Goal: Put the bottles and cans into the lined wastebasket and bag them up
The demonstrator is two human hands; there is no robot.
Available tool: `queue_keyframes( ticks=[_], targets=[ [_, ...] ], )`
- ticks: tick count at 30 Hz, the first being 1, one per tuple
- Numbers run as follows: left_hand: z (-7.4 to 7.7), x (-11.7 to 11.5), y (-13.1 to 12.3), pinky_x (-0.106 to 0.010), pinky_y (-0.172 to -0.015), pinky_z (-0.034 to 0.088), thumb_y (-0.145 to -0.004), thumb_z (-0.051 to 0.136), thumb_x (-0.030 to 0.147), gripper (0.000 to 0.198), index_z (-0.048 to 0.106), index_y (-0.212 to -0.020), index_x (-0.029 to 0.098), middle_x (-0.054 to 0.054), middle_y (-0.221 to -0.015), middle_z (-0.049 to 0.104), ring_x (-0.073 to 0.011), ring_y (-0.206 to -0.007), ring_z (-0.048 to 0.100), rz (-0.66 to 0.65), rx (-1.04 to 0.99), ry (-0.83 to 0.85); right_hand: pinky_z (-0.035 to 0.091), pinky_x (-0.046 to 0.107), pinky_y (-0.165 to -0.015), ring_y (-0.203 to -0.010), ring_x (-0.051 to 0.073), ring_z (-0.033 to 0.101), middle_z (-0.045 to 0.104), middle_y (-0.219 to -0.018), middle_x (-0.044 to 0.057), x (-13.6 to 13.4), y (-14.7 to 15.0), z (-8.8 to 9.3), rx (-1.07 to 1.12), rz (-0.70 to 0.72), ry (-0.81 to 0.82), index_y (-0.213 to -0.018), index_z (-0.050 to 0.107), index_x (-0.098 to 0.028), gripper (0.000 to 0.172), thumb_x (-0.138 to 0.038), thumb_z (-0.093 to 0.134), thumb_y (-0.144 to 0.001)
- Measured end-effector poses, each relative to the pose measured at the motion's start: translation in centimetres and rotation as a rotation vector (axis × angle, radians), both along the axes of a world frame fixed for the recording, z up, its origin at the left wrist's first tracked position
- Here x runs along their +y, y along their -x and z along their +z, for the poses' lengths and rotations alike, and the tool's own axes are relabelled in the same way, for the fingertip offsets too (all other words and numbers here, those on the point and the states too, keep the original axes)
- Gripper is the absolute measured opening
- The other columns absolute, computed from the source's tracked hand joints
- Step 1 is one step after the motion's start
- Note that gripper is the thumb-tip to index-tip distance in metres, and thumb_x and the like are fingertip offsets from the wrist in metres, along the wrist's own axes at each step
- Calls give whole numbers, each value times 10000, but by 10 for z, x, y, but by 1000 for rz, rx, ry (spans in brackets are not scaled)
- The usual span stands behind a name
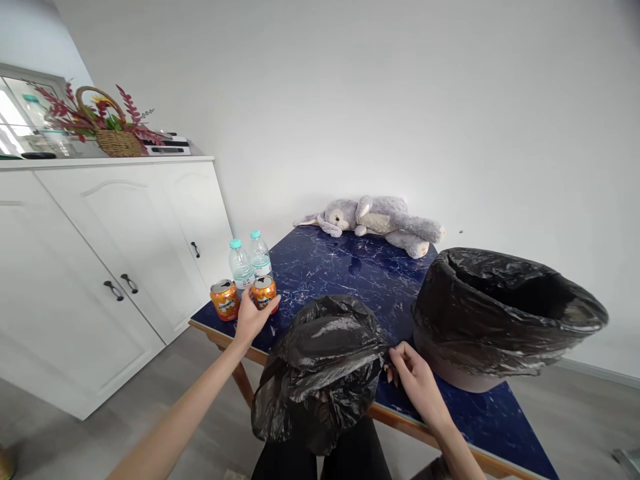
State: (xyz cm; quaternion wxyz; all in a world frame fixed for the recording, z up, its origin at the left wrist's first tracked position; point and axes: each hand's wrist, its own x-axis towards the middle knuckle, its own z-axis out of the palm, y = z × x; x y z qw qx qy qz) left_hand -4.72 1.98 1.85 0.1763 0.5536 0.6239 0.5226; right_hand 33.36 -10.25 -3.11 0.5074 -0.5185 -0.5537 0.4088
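Note:
My left hand (254, 319) reaches round the right-hand orange soda can (264, 292), thumb on one side and fingers on the other. Close by on its left stands a second orange soda can (225, 301). Two clear water bottles (241, 267) with turquoise caps are upright just behind the cans. A bunched black garbage bag (325, 367) hangs over the front edge of the table, above my legs. Its right end is pinched between the fingers of my right hand (411, 375).
On the table's right stands a bin (463, 373) lined with another black bag (505, 313). A grey plush rabbit (383, 221) lies at the back of the blue marbled table (345, 270), by the wall. White cabinets (135, 220) stand to the left, a flower basket (119, 142) on top.

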Motion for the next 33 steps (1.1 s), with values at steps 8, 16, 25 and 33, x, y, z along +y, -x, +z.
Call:
queue_keyframes(
  ticks=[8,16,25,33],
  targets=[
    [-16,-49,-28,-438,-1100,517,-1027,537,450,434,546,-1421,268,-118,-1445,608,-280,-1350,600,-288,166,-13,434,330,-645,-618,200,530,566,-652,-20,3,-2,-6,-2,-8,-12,-750,510,-270,499,-683,537,-1029],
    [-18,-44,-26,-444,-1119,515,-1015,526,546,482,570,-1377,231,-150,-1407,664,-292,-1336,644,-280,9,126,445,325,-624,-615,207,541,574,-640,-11,2,-2,-6,-41,-37,-32,-731,518,-274,515,-705,551,-1010],
    [-3,-134,-9,-423,-887,609,-909,708,608,702,520,-1521,319,-133,-1333,719,-348,-1161,716,-400,376,249,446,326,-619,-625,209,541,588,-663,0,-25,4,19,-7,5,52,-732,520,-273,526,-733,565,-983],
    [16,-134,15,-341,-661,595,-975,508,489,387,729,-1228,297,-84,-1108,781,-283,-864,762,-263,205,242,567,372,-761,-865,277,711,739,-941,101,-33,0,53,-56,46,22,-1027,683,-254,417,-654,564,-1021]
  ],
)
